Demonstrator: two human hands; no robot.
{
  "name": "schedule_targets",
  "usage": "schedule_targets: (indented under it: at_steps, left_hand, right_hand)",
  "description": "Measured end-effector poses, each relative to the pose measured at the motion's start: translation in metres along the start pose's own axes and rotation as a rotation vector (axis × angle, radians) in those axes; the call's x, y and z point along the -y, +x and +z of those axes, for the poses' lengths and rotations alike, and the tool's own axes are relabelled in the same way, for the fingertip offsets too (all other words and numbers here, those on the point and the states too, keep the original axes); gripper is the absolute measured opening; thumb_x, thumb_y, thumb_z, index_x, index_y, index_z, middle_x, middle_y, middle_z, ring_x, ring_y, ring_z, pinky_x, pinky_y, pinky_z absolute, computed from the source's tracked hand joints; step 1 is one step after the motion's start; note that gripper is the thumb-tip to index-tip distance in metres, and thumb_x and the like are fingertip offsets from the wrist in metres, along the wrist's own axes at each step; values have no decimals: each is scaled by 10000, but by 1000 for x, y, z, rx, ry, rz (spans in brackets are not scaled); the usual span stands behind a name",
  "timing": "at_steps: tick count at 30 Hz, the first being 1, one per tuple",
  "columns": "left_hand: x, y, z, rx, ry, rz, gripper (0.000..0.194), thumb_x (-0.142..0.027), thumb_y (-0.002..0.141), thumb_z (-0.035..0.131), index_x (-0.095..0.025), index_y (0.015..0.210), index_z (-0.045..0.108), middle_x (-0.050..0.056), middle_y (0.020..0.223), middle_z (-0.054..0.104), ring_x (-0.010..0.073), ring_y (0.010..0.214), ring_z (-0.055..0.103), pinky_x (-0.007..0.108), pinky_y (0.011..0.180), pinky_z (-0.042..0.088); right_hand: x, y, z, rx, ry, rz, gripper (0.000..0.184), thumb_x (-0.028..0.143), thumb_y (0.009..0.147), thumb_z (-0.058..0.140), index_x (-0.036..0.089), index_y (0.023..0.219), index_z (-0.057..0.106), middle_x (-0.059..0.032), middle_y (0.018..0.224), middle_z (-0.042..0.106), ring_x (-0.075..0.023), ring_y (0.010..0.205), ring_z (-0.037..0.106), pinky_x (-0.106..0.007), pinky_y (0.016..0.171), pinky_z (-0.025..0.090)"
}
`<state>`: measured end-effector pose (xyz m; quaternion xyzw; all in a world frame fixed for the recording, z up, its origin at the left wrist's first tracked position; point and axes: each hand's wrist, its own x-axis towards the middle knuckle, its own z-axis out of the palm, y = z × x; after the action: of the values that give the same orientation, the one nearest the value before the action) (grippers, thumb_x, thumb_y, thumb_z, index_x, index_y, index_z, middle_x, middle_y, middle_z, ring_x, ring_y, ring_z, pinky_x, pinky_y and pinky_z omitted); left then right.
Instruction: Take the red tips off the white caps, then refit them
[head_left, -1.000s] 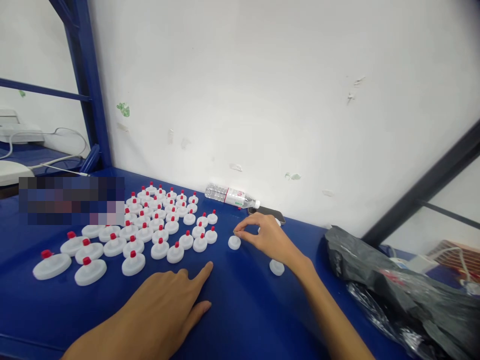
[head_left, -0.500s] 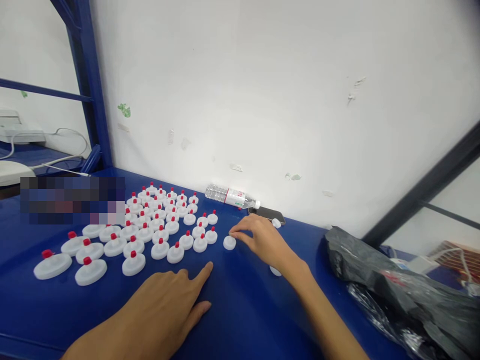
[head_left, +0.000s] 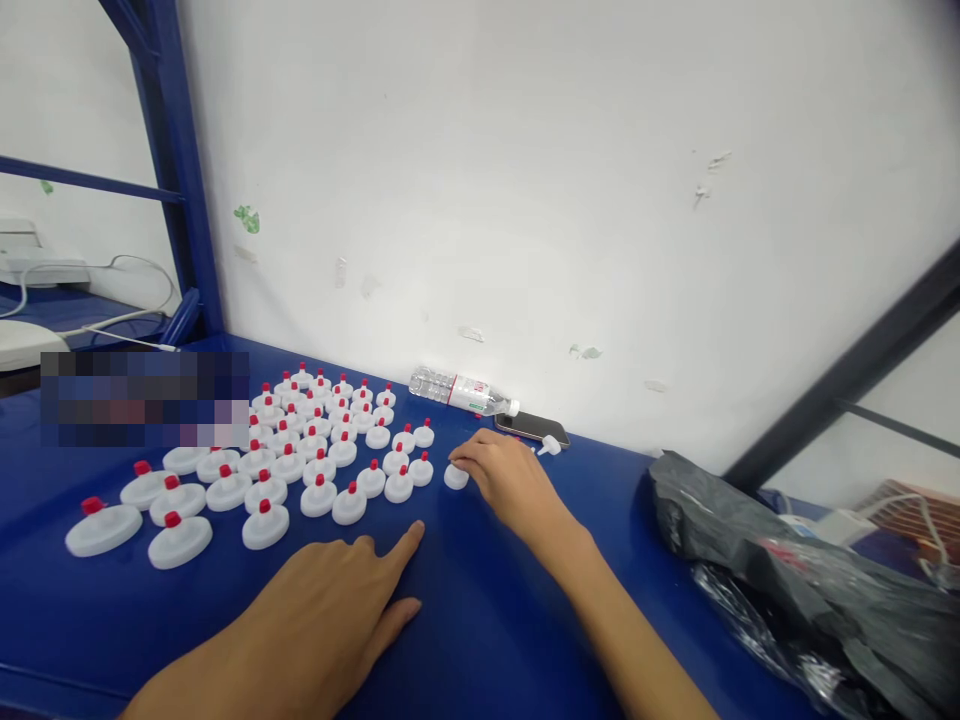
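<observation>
Several white round caps with red-tipped nozzles [head_left: 397, 487] stand in a loose cluster on the blue table [head_left: 465, 610]. Just right of that cluster, a white round cap [head_left: 455, 480] sits on the tabletop. My right hand [head_left: 514, 485] pinches its top with thumb and fingers, which hide whether it has a red tip. My left hand [head_left: 322, 610] lies flat before the cluster, index finger and thumb stretched out, holding nothing. A loose white nozzle cap [head_left: 550, 444] lies tilted beyond my right hand.
Against the wall lies a clear water bottle [head_left: 469, 394] with a dark phone [head_left: 532, 428] beside it. A black plastic bag [head_left: 795, 560] takes up the table's right side. A blue metal post [head_left: 180, 170] rises at the back left. A pixelated patch covers part of the left.
My right hand has shifted left along with the white cap under its fingers. A cap near my right wrist is now hidden by my forearm. My left hand stays in place.
</observation>
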<state>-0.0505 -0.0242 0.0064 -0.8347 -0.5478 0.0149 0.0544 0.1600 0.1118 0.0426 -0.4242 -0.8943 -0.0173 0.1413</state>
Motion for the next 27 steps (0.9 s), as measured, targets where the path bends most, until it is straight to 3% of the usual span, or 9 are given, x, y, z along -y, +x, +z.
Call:
schedule_targets:
  at_steps: [7,13,15,17,19,23,27]
  left_hand:
    - [-3,5,-4,72,-46,-58,589,-286,1044,536,-311,1618,407,188,1197,784,379,1020,757,496,863,594]
    - [6,4,19,-64,-135,-77,577,-341,1038,519,-330,1611,453,151,1165,789,322,1041,750,424,916,549]
    - [8,3,22,-70,-171,-89,569,-357,1036,513,-322,1602,475,147,1163,788,313,1044,747,412,923,538]
    - [8,4,22,-52,-206,-100,565,-368,1031,511,-307,1592,495,145,1152,791,301,1039,748,390,916,534]
    - [7,5,20,-31,-224,-103,567,-372,1028,508,-295,1590,500,144,1135,794,292,1032,749,374,905,531]
    - [5,5,18,-40,-205,-113,580,-360,1024,502,-286,1599,487,145,1107,793,294,1036,744,374,908,525]
    - [7,4,21,-43,-207,-99,585,-383,1028,501,-295,1605,474,146,1107,789,299,1036,741,378,910,523]
  right_hand:
    - [8,7,20,-84,7,79,311,169,1101,522,210,1369,673,-88,1088,745,-249,975,739,-314,827,519]
    - [15,10,17,-190,25,69,383,368,1147,456,257,1505,530,-67,1205,754,-237,1059,741,-300,835,529]
    - [7,8,8,-228,-64,154,380,403,1165,365,249,1427,594,-77,1236,746,-249,1086,732,-315,856,516]
    - [-7,5,-2,-183,-191,285,415,381,1172,317,227,1215,700,-82,1153,762,-252,1070,727,-315,860,495]
    - [-25,1,-9,-166,-225,343,458,343,1171,299,175,1136,724,-128,1111,766,-279,1069,723,-335,859,485]
    - [-57,-6,-7,-61,-246,343,453,352,1162,341,188,1105,759,-121,1069,788,-289,1057,722,-352,868,473]
    - [-69,-7,3,23,-260,338,465,364,1155,349,194,1116,780,-133,1080,793,-293,1055,720,-365,874,470]
